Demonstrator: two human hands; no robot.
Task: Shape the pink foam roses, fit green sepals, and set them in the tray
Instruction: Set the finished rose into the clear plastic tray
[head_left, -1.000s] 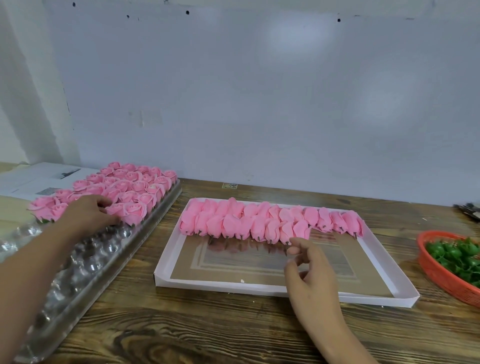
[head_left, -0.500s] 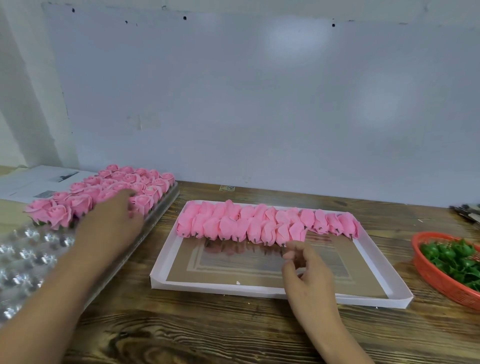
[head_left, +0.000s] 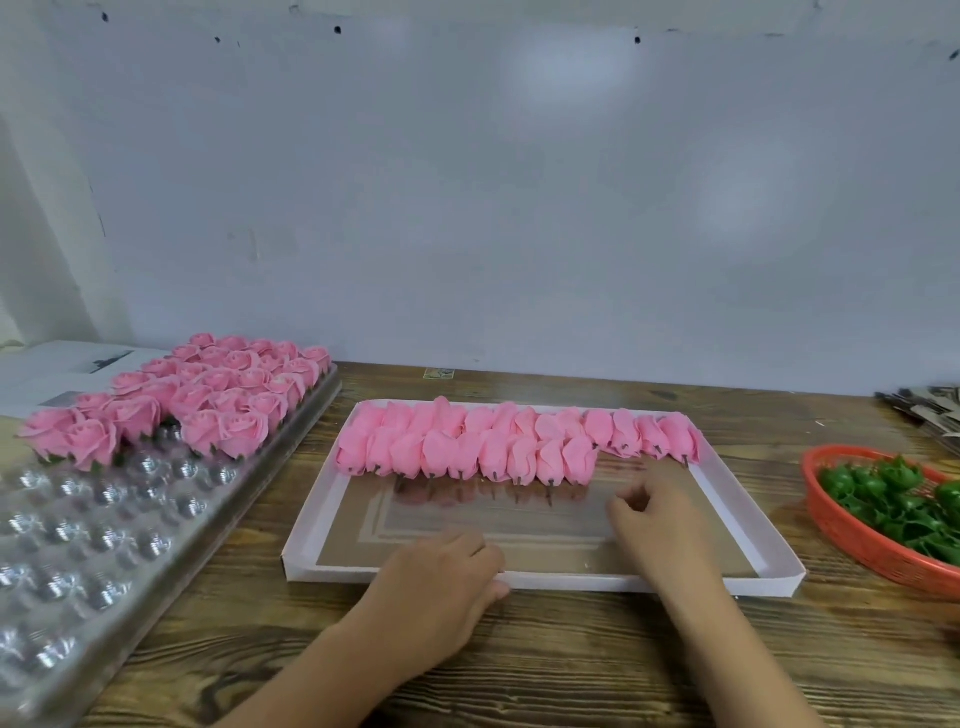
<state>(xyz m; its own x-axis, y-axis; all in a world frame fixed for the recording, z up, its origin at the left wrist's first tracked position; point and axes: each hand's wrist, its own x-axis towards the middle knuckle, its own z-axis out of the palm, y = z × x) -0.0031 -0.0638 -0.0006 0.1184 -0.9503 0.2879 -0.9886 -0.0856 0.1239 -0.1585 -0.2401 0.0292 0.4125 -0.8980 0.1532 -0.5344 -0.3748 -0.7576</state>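
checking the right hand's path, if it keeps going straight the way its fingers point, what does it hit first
Most likely the near row of unshaped pink roses in the white box. The right hand hovers just short of them, fingers curled and empty, though depth is hard to judge.

Matt foam roses (head_left: 462, 447), glossy clear-plastic tray (head_left: 104, 545), grained wooden table (head_left: 571, 660).

even, soft overhead light; pale glare patches on the wall (head_left: 519, 182), glints on the clear blister tray (head_left: 104, 545) (edges bowed, hands slightly blurred).
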